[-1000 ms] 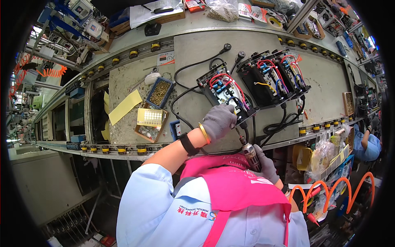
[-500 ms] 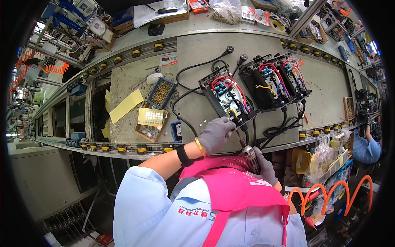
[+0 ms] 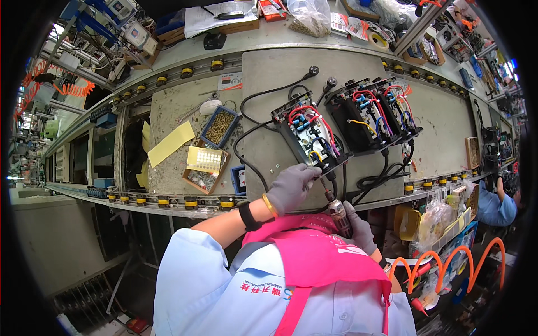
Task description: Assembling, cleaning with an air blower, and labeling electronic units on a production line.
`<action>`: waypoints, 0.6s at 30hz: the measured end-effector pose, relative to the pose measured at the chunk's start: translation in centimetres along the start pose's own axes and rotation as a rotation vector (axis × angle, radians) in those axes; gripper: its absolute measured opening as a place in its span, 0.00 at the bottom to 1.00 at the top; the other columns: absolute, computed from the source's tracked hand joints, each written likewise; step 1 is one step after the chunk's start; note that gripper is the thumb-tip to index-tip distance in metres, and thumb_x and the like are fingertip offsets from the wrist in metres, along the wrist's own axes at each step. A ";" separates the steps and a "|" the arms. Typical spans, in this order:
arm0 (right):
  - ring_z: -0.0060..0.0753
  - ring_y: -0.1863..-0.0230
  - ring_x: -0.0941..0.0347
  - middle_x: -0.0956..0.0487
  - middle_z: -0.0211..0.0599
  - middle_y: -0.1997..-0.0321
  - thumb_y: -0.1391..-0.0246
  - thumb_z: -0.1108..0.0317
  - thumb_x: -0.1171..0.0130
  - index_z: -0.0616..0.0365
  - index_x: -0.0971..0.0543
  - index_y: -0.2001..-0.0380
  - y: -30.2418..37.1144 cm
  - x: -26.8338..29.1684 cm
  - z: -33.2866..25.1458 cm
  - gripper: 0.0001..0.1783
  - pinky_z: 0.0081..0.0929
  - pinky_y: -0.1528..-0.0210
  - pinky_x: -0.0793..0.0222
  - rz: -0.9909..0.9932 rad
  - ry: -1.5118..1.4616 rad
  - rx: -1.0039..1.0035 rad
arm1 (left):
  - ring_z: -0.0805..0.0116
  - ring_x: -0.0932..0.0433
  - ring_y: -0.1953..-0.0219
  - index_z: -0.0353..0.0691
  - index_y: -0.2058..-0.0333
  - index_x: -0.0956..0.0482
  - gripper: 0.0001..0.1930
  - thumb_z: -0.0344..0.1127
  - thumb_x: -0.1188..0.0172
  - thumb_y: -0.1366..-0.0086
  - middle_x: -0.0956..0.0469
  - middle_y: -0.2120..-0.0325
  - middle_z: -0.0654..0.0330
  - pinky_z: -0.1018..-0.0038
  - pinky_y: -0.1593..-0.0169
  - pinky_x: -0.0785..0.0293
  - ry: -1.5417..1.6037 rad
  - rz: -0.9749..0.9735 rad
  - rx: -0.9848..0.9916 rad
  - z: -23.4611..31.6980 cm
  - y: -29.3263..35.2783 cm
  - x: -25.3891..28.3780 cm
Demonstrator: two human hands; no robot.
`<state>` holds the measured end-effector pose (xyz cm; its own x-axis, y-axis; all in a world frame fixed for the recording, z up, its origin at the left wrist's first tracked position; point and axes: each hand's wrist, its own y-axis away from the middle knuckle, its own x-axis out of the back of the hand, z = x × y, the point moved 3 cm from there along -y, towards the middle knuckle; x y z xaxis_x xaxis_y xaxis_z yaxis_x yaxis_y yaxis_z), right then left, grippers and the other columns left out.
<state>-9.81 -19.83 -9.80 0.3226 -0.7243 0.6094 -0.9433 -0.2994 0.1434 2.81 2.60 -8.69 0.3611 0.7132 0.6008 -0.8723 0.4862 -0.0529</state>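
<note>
A black open electrical housing (image 3: 302, 131) with red, blue and yellow wires lies on the grey board in front of me. At its near end, my left hand (image 3: 291, 186), in a grey glove, is closed with its fingertips together at the panel edge; what they pinch is hidden. My right hand (image 3: 361, 228), also gloved, wraps round a power screwdriver (image 3: 338, 215). Its bit points up and left to the same near end, close to my left fingertips. Whether the bit touches a screw is too small to tell.
Two similar wired housings (image 3: 361, 120) stand to the right, with black power cables (image 3: 381, 180) around them. To the left are a blue bin of brass screws (image 3: 219, 126), a small parts box (image 3: 204, 180) and yellow card (image 3: 171, 144). An orange coiled hose (image 3: 443, 269) hangs lower right.
The view has shifted slightly. Both hands, the screwdriver and the housing keep nearly the same places, with my left fingers still at the near panel edge.
</note>
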 end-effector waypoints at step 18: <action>0.53 0.62 0.22 0.21 0.50 0.60 0.61 0.53 0.28 0.56 0.46 0.34 -0.1 -0.8 0.7 0.55 0.34 0.61 0.26 0.009 -0.096 0.007 | 0.51 0.23 0.61 0.41 0.52 0.25 0.18 0.24 0.49 0.43 0.23 0.65 0.49 0.64 0.57 0.26 0.063 0.019 0.060 -0.6 1.0 -1.3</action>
<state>-9.89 -19.66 -10.84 0.3207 -0.7831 0.5328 -0.9456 -0.2970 0.1327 1.63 2.46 -9.96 0.3626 0.7532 0.5488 -0.8965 0.4427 -0.0152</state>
